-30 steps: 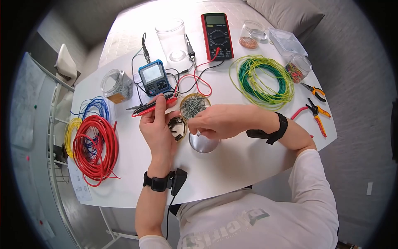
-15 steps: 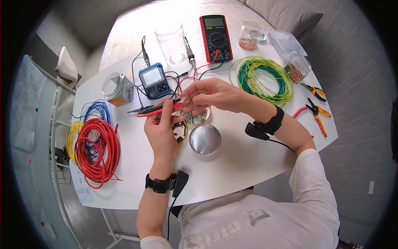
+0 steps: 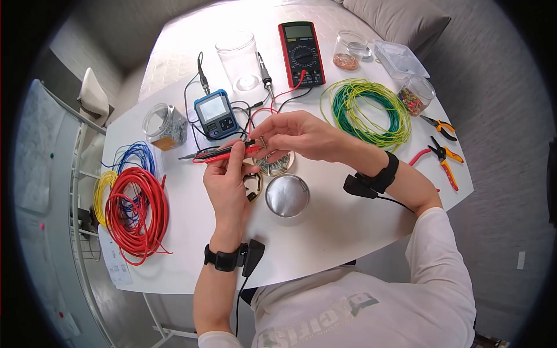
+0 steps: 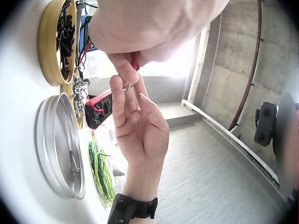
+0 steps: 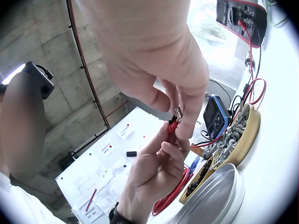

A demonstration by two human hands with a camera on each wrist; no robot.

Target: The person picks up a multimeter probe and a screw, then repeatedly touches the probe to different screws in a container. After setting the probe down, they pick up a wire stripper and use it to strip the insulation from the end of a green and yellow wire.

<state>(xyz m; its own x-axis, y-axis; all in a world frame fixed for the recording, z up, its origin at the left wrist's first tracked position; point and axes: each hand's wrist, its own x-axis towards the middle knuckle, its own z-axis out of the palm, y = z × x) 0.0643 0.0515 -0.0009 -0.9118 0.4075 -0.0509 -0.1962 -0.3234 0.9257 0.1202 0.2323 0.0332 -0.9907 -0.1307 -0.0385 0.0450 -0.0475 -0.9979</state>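
My left hand [image 3: 226, 184] grips a red and a black probe [image 3: 219, 152] side by side, their tips pointing right. Facing it, my right hand [image 3: 301, 136] pinches a small metal piece [image 3: 262, 141] at the probe ends; the right wrist view shows this shiny piece [image 5: 178, 112] between thumb and fingers, touching or very near the tips. Below the hands stand a round container of screws [image 3: 277, 165], partly covered by the right hand, and one of black pieces [image 3: 252, 188]. A round metal lid [image 3: 287, 196] lies nearer the body, with a small screw-like item [image 4: 74, 163] in it.
Behind the hands are a blue tester [image 3: 216, 115], a red multimeter [image 3: 301, 55], a soldering iron [image 3: 265, 72] and a clear jar [image 3: 238, 61]. Red wire [image 3: 136, 214] is coiled left, green wire [image 3: 366, 113] right, with pliers [image 3: 445, 162] at the right edge.
My right hand has risen from above the metal lid to the probe ends, bringing the small metal piece. In the last half second both hands have barely moved.
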